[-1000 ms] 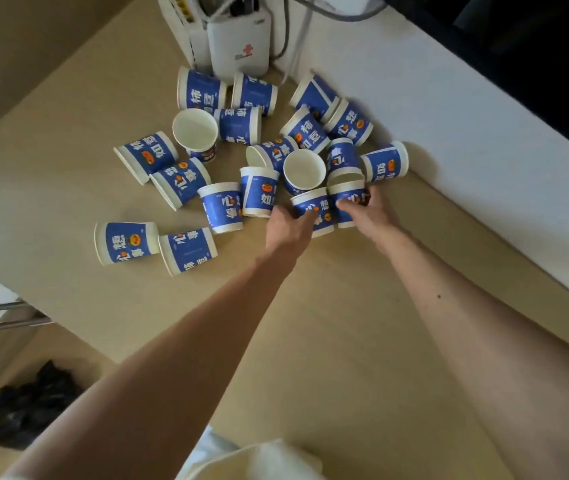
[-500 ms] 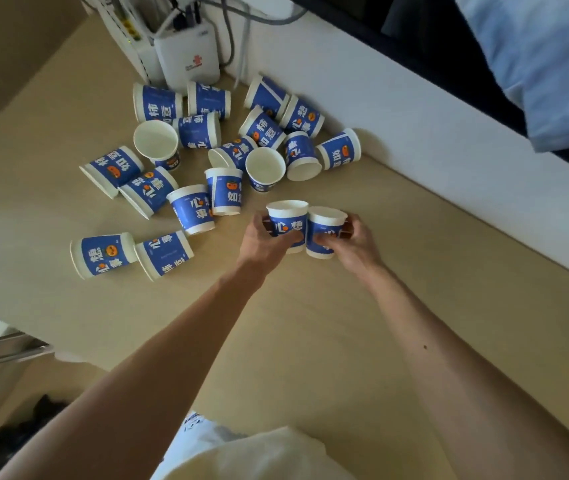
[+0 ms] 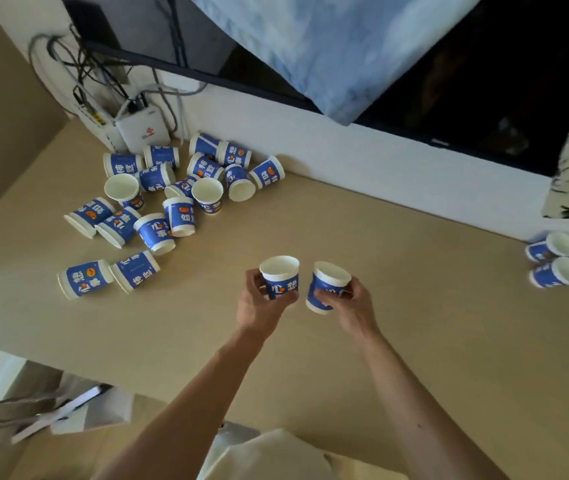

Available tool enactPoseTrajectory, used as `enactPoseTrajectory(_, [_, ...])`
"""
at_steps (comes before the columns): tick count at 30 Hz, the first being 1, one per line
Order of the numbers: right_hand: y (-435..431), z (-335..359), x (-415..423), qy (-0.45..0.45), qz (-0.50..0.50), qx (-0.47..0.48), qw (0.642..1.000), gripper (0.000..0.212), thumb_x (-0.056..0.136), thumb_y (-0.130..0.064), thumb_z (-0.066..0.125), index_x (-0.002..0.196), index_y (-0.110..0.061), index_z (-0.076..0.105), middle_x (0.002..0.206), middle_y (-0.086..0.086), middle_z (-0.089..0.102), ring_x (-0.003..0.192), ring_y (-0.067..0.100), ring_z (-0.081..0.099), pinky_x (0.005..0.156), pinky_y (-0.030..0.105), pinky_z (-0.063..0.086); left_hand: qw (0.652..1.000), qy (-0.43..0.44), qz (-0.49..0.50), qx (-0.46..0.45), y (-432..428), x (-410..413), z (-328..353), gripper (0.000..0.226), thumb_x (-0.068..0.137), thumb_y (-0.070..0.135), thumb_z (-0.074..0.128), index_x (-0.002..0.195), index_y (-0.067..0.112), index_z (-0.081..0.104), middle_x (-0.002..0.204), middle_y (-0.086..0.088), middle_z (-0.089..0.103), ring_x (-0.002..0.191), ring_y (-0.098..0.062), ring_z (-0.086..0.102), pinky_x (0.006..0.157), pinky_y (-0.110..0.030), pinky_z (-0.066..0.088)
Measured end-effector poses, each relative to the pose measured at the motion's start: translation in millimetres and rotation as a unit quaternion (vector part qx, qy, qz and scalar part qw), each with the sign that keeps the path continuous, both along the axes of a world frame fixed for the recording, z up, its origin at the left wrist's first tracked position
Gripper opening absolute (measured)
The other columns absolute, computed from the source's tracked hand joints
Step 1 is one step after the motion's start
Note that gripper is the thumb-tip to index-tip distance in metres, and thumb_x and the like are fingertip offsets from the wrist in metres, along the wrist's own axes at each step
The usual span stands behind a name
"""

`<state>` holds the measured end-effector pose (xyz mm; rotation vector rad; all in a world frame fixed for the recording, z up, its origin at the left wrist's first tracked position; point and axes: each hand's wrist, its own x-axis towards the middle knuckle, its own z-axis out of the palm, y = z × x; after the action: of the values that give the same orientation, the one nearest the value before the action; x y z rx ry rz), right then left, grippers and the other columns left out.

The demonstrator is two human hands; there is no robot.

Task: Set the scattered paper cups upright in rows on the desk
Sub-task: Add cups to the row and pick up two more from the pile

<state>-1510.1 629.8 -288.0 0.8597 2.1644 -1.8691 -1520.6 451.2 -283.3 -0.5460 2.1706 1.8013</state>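
Observation:
My left hand [image 3: 259,304] grips a blue and white paper cup [image 3: 280,276], held upright with its mouth up above the desk [image 3: 414,323]. My right hand [image 3: 352,304] grips a second such cup [image 3: 326,287], tilted slightly to the left. Both cups are side by side over the middle of the desk. A scattered pile of several cups [image 3: 172,199] lies at the back left, most on their sides, a few standing. At the right edge of the view several upright cups [image 3: 560,259] stand together.
A white router [image 3: 141,131] with a tangle of cables stands in the back left corner against the white wall [image 3: 380,164]. A light blue cloth [image 3: 345,46] hangs above the wall. The desk's front edge runs below my forearms, with a chair frame [image 3: 16,410] at the lower left.
Both hands lifted their cups off the pile's edge and carried them right and toward me. The view swung to the right, bringing the upright cups at the right edge into sight.

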Motion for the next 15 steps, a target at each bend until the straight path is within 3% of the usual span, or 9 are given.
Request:
enactPoseTrajectory(4, [39, 6, 70, 0.024, -0.098, -0.043, 0.994, 0.048, 0.074, -0.005, 0.084, 0.118, -0.01, 0.064, 0.108, 0.008, 0.074, 0.097, 0.025, 0.07, 0.084, 0.038, 0.058, 1.0, 0.029, -0.013, 0.0, 48, 59, 12, 0.059, 0.067, 0.016, 0.087, 0.112, 0.026, 0.051, 0.105, 0.012, 0.066, 0.082, 0.012, 0.063, 0.059, -0.005, 0.047])
enactPoseTrajectory(9, [93, 24, 147, 0.063, -0.182, -0.084, 0.978, 0.053, 0.064, -0.02, 0.084, 0.114, -0.017, 0.065, 0.104, 0.003, 0.074, 0.089, 0.014, 0.07, 0.066, 0.017, 0.05, 0.998, 0.049, -0.033, 0.003, 119, 123, 29, 0.06, 0.068, 0.018, 0.087, 0.113, 0.031, 0.051, 0.107, 0.017, 0.065, 0.087, 0.013, 0.062, 0.062, -0.008, 0.046])
enactPoseTrajectory(15, [170, 44, 212, 0.105, -0.243, -0.094, 0.96, 0.054, 0.069, -0.013, 0.085, 0.118, -0.014, 0.063, 0.108, 0.004, 0.073, 0.098, 0.021, 0.069, 0.074, 0.024, 0.052, 0.995, 0.063, -0.073, 0.0, 190, 176, 46, 0.06, 0.067, 0.023, 0.088, 0.112, 0.035, 0.05, 0.107, 0.02, 0.064, 0.097, 0.006, 0.062, 0.068, -0.017, 0.045])
